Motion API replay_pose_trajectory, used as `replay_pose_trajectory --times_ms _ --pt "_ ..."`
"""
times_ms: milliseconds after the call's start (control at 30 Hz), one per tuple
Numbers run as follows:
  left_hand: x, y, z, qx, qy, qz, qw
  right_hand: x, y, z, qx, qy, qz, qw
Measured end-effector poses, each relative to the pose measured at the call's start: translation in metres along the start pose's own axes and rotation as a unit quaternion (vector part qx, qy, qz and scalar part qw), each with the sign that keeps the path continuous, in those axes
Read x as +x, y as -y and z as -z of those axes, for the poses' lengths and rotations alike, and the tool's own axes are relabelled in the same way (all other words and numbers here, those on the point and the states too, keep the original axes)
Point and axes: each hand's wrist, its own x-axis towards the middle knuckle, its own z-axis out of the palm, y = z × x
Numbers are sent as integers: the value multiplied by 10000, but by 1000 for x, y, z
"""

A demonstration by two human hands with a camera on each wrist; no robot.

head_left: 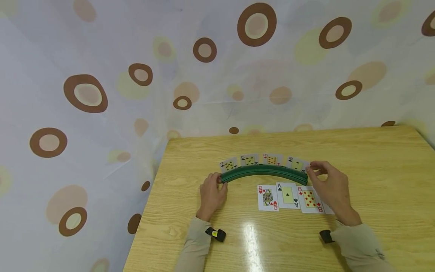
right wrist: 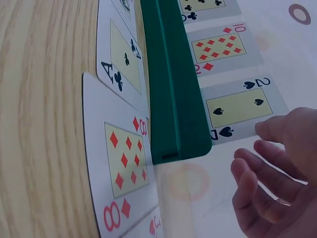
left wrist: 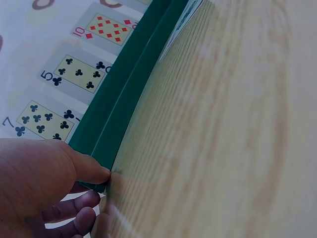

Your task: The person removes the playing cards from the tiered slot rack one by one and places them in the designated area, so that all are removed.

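A curved green card holder [head_left: 263,170] lies on the table with playing cards standing in it. From left to right they are a seven of clubs [head_left: 229,165], a five of clubs [head_left: 250,160], a ten of diamonds [head_left: 272,160] and a two of spades [head_left: 297,164]. My left hand [head_left: 211,192] pinches the holder's left end between thumb and fingers. At the other end, my right hand [head_left: 331,189] is beside the two of spades, its thumb at the card's outer edge. The right wrist view shows the other right fingers [right wrist: 265,193] loosely bent, holding nothing visible.
In front of the holder lie a queen of hearts [head_left: 268,198], an ace of clubs [head_left: 287,195] and an eight of diamonds [head_left: 309,199], face up. Another card is partly hidden under my right hand. Patterned cloth [head_left: 217,83] hangs behind the wooden table [head_left: 384,170].
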Motion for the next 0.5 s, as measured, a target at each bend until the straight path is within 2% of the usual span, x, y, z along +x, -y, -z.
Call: replay_pose_trajectory --times_ms 233,500 --pt "-1 -1 0 6 30 34 10000 5 8 -7 417 -606 249 9970" --pt "0 1 -1 38 12 16 10000 4 14 -3 686 -884 419 9928"
